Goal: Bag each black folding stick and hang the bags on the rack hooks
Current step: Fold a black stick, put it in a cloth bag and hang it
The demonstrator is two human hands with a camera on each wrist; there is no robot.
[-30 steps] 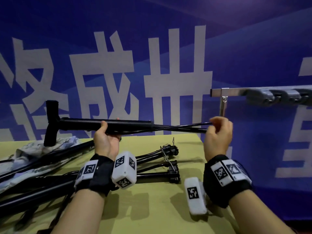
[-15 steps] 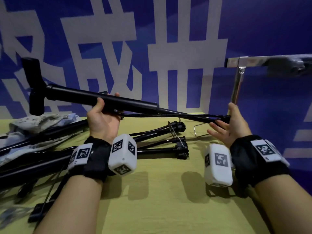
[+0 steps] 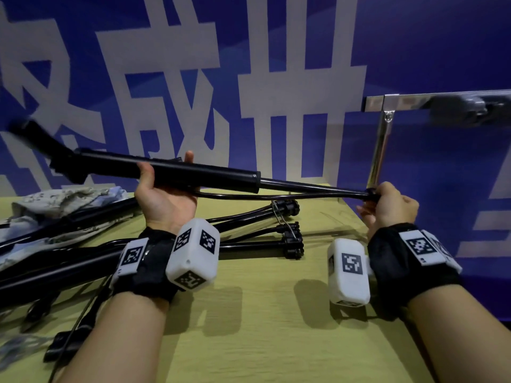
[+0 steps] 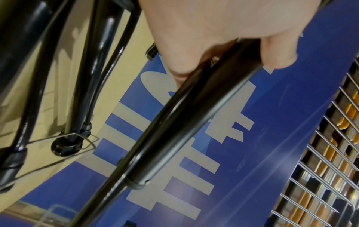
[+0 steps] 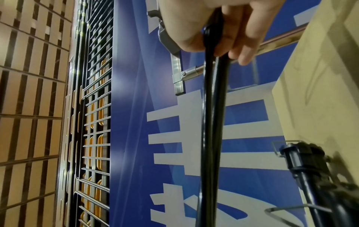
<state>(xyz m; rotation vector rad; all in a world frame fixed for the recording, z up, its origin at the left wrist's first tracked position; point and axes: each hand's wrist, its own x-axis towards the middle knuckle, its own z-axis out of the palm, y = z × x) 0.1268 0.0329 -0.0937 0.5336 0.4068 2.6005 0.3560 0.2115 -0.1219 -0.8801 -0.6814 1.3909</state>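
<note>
I hold one black folding stick (image 3: 193, 176) level above the table, handle end to the left. My left hand (image 3: 163, 189) grips its thick tube (image 4: 194, 119) from below. My right hand (image 3: 387, 201) grips the thin rod ends (image 5: 211, 95) at the stick's right tip. Several more black folding sticks (image 3: 249, 233) lie on the table under it, with wire hooks (image 3: 279, 217) at their ends. The metal rack (image 3: 409, 102) stands at the right, with grey shapes (image 3: 467, 109) hanging blurred on its bar. A pale patterned bag (image 3: 63, 200) lies at the far left of the table.
The yellow-green table (image 3: 276, 327) ends at the right just past my right hand. The rack's upright post (image 3: 380, 150) stands directly behind that hand. A blue banner with white characters (image 3: 276, 78) backs the table. Straps (image 3: 66, 341) trail at the near left.
My right hand has gone from open beside the stick's tip to curled around the rod ends. The stick has tilted, its handle end lower on the left.
</note>
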